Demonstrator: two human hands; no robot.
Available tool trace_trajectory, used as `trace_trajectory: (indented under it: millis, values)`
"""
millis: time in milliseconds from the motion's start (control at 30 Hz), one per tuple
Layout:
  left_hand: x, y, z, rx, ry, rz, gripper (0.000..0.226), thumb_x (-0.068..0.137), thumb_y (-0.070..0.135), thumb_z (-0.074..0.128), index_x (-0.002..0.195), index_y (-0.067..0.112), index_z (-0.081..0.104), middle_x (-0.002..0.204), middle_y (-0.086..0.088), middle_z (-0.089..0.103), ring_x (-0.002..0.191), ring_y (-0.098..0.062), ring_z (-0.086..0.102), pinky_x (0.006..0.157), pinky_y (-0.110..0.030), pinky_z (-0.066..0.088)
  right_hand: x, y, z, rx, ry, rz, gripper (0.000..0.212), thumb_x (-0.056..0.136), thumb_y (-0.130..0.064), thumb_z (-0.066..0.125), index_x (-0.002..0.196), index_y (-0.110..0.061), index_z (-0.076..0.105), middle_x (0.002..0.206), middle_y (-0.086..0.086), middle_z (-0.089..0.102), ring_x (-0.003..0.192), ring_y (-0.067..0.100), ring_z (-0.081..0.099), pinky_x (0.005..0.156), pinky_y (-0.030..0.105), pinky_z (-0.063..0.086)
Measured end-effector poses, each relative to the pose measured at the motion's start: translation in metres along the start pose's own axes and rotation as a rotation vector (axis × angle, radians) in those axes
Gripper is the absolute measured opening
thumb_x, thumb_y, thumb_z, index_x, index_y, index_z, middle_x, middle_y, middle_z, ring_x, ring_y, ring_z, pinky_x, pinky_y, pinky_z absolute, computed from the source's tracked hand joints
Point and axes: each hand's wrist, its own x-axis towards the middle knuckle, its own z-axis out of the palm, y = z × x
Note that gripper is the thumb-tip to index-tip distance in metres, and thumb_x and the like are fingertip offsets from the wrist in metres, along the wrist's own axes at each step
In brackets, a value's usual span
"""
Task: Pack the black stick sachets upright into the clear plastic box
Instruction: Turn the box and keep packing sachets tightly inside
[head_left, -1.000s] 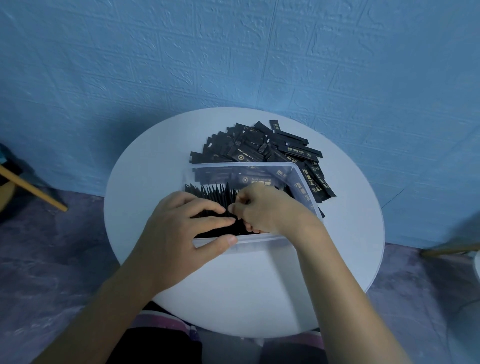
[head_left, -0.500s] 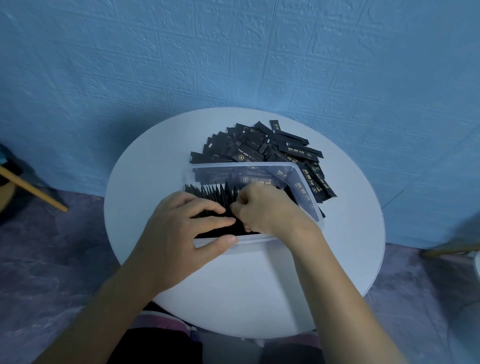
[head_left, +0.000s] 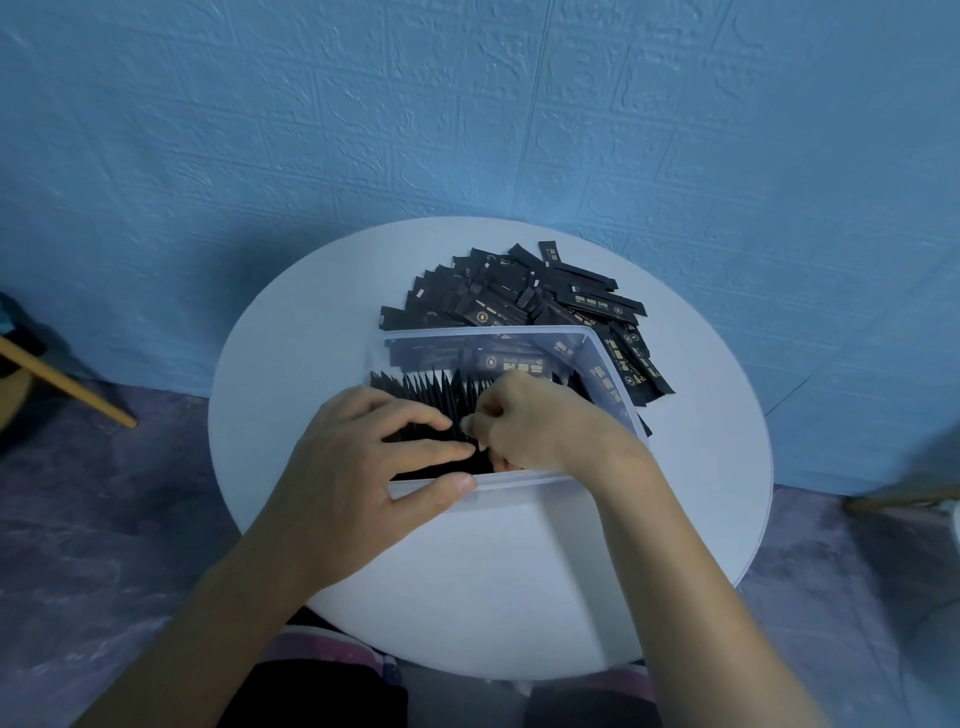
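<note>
1. 2 bare hands reach into a clear plastic box (head_left: 605, 364) on a round white table (head_left: 519, 571).
2. Left hand (head_left: 358, 467): fingers nearly straight, lying across the tops of the upright sachets (head_left: 431, 389) that stand packed in the box's left part. The thumb rests on the near rim.
3. Right hand (head_left: 530, 426): fingers curled tight, pinching the upright sachets at their tops, just beside the left fingertips.
4. Loose pile (head_left: 519, 291) of black sachets lies flat on the table, just behind the box and along its right side.

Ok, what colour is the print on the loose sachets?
Gold on black, clearest on the sachet pile in the head view.
</note>
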Motion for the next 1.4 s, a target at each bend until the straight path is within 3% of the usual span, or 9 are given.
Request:
trace_trajectory:
  millis: [133, 233, 367, 500, 767, 933, 1133, 1267, 1400]
  values:
    - [-0.001, 0.0, 0.0, -0.001, -0.006, -0.004, 0.036, 0.094, 0.058, 0.054, 0.107, 0.037, 0.079, 0.112, 0.019, 0.068, 0.099, -0.013, 0.055, 0.087, -0.041, 0.049, 0.0, 0.006, -0.002, 0.076, -0.057, -0.017, 0.036, 0.101, -0.033, 0.052, 0.07, -0.02, 0.064, 0.067, -0.002, 0.072, 0.075, 0.019, 0.067, 0.083, 0.036, 0.055]
    - [-0.001, -0.001, 0.0, -0.002, -0.017, -0.005, 0.036, 0.094, 0.058, 0.054, 0.108, 0.036, 0.079, 0.113, 0.019, 0.068, 0.099, -0.013, 0.055, 0.087, -0.042, 0.049, 0.002, 0.006, -0.001, 0.097, -0.08, -0.032, 0.032, 0.1, -0.031, 0.053, 0.074, -0.018, 0.065, 0.069, 0.0, 0.071, 0.071, 0.018, 0.065, 0.085, 0.039, 0.056]
    - [0.0, -0.002, 0.0, 0.001, -0.026, -0.005, 0.038, 0.095, 0.06, 0.051, 0.108, 0.036, 0.078, 0.113, 0.02, 0.068, 0.099, -0.013, 0.055, 0.086, -0.042, 0.049, 0.004, 0.008, 0.001, 0.151, -0.074, -0.049, 0.023, 0.1, -0.031, 0.058, 0.085, -0.014, 0.066, 0.068, 0.002, 0.07, 0.07, 0.019, 0.067, 0.078, 0.039, 0.056]
    - [0.0, -0.001, -0.001, 0.004, -0.04, -0.008, 0.039, 0.096, 0.061, 0.049, 0.108, 0.037, 0.078, 0.115, 0.02, 0.067, 0.099, -0.014, 0.055, 0.087, -0.041, 0.049, 0.002, 0.013, 0.001, 0.256, -0.079, -0.068, 0.016, 0.103, -0.025, 0.054, 0.097, -0.012, 0.062, 0.069, 0.001, 0.069, 0.057, 0.01, 0.062, 0.062, 0.023, 0.047]
    - [0.003, 0.012, -0.011, 0.083, -0.173, -0.06, 0.04, 0.094, 0.058, 0.042, 0.121, 0.047, 0.07, 0.116, 0.023, 0.057, 0.1, -0.011, 0.047, 0.074, -0.022, 0.041, 0.001, 0.017, 0.0, 0.219, -0.046, -0.088, 0.022, 0.101, -0.017, 0.052, 0.082, -0.024, 0.063, 0.064, -0.004, 0.067, 0.056, 0.008, 0.061, 0.064, 0.026, 0.048]
    - [0.001, 0.012, -0.011, 0.069, -0.187, -0.087, 0.039, 0.095, 0.058, 0.041, 0.118, 0.046, 0.071, 0.117, 0.023, 0.057, 0.104, -0.01, 0.048, 0.074, -0.015, 0.034, -0.005, 0.036, -0.014, 0.233, 0.168, -0.135, 0.018, 0.1, -0.023, 0.055, 0.085, -0.026, 0.064, 0.059, -0.006, 0.066, 0.05, 0.004, 0.06, 0.057, 0.023, 0.048]
    - [0.0, 0.011, -0.011, 0.064, -0.186, -0.093, 0.038, 0.095, 0.056, 0.043, 0.119, 0.046, 0.07, 0.119, 0.024, 0.056, 0.105, -0.008, 0.047, 0.075, -0.017, 0.037, -0.007, 0.077, -0.043, 0.598, 0.584, -0.135, 0.015, 0.097, -0.017, 0.06, 0.084, -0.018, 0.068, 0.06, -0.005, 0.062, 0.051, 0.008, 0.056, 0.049, 0.023, 0.047]
    - [0.0, 0.011, -0.011, 0.06, -0.187, -0.1, 0.037, 0.095, 0.057, 0.043, 0.119, 0.047, 0.07, 0.118, 0.026, 0.055, 0.106, -0.008, 0.047, 0.074, -0.02, 0.039, 0.019, 0.124, -0.038, 0.399, 0.763, 0.118, 0.01, 0.09, -0.036, 0.065, 0.09, -0.026, 0.069, 0.081, -0.009, 0.07, 0.073, 0.021, 0.067, 0.074, 0.036, 0.053]
    - [0.0, 0.012, -0.012, 0.051, -0.191, -0.107, 0.037, 0.095, 0.057, 0.043, 0.119, 0.048, 0.07, 0.118, 0.026, 0.055, 0.107, -0.007, 0.047, 0.075, -0.019, 0.038, 0.037, 0.145, -0.026, 0.081, 0.68, 0.276, 0.045, 0.088, -0.045, 0.07, 0.123, -0.017, 0.063, 0.117, 0.01, 0.066, 0.106, 0.036, 0.061, 0.085, 0.038, 0.047]
